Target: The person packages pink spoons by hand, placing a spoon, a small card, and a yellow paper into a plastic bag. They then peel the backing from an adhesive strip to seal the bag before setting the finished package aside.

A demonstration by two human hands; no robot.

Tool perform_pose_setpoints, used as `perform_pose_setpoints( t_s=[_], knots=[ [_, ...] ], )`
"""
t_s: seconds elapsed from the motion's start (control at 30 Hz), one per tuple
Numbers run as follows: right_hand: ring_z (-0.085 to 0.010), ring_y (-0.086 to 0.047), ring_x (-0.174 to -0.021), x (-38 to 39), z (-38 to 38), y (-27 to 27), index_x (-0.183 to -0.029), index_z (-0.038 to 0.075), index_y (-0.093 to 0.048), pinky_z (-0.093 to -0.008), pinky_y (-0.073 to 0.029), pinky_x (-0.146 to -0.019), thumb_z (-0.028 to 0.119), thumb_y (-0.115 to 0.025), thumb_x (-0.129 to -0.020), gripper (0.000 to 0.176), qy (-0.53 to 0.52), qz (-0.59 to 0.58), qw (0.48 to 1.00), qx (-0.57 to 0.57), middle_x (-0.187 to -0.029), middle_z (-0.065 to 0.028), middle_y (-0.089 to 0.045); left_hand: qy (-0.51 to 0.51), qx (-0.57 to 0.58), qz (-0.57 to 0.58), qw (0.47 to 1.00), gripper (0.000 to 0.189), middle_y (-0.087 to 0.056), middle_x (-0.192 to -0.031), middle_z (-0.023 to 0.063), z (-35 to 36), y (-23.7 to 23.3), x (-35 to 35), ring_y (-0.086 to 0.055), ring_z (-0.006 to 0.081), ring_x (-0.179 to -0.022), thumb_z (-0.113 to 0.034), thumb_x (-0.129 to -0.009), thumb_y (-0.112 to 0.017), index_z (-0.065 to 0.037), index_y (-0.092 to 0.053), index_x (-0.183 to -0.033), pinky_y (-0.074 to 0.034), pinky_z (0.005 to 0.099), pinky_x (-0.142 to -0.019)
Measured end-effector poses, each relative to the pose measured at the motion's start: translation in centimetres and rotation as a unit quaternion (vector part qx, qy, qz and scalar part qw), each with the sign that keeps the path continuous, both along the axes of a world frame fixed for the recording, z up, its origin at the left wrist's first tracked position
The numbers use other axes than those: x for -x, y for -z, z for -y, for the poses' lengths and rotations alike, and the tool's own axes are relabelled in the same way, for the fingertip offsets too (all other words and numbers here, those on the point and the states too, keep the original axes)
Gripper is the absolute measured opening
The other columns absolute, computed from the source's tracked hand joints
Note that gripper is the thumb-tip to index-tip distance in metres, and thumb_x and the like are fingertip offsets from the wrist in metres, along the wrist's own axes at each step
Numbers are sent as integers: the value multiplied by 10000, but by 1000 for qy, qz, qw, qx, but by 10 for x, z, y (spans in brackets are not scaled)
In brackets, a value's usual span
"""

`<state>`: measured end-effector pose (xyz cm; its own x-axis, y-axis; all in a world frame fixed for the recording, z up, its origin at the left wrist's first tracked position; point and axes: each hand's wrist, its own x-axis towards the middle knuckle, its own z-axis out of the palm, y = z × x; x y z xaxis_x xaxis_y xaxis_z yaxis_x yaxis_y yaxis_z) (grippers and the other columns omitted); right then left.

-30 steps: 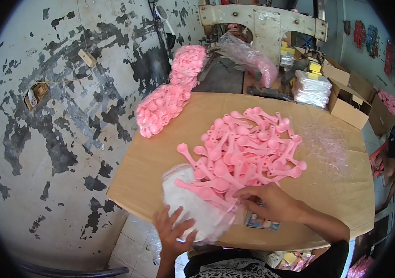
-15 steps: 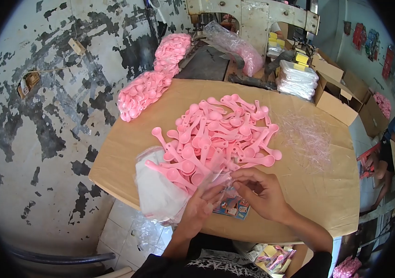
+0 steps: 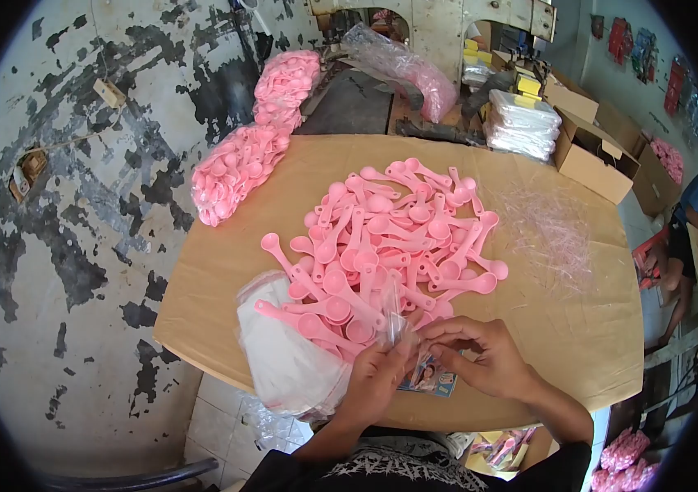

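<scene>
My left hand (image 3: 375, 379) is closed around a small clear plastic bag (image 3: 394, 318), which stands up from the fingers. Close beside it, my right hand (image 3: 484, 354) pinches at the bag's edge with curled fingers. Whether anything is inside the bag is hard to see. Beneath the hands lies a printed colour card (image 3: 441, 380), partly covered. Just beyond them spreads a heap of pink measuring spoons (image 3: 381, 225). A stack of clear plastic bags (image 3: 287, 353) rests at the table's front left, with some spoons over its edge.
Filled bags of pink spoons (image 3: 238, 172) stand at the table's back left. Thin plastic strips (image 3: 550, 234) lie to the right. Behind are packed clear bags (image 3: 522, 123) and an open cardboard box (image 3: 595, 160). A person (image 3: 689, 230) sits at far right.
My hands have shifted slightly right in view and stay together. The clear bag now points more upright above my left hand. The camera view has moved a little.
</scene>
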<state>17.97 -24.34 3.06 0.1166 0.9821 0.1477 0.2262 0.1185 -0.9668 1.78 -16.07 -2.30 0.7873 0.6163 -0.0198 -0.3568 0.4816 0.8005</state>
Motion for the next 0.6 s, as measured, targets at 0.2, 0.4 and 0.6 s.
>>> perform_pose_setpoints(
  t_s=[0.2, 0.4, 0.6],
  knots=[
    [-280, -619, -858, -21, 10, 10, -971, 52, -665, -388, -510, -746, 246, -740, -800, 269, 11, 443, 897, -2, -918, -93, -636, -115, 6, 60, 992, 310, -595, -1213, 254, -8, -12, 4, -618, 349, -1112, -167, -1027, -440, 5, -467, -1284, -515, 471, -958],
    [-293, -585, -924, -25, 6, 14, -974, 80, -639, -409, -472, -825, 278, -759, -774, 307, 6, 361, 929, 80, -945, -86, -609, -148, 25, 102, 983, 278, -627, -1150, 215, -7, -1, 4, -654, 330, -1041, -91, -997, -496, 4, -453, -1255, -564, 448, -886],
    [-296, -566, -959, -25, 6, 17, -1027, 66, -609, -409, -461, -850, 240, -747, -799, 319, -13, 361, 928, 89, -987, -101, -595, -155, 13, 38, 987, 202, -659, -1080, 189, -3, -6, 1, -669, 296, -1001, -57, -958, -568, 32, -542, -1138, -562, 433, -893]
  ],
)
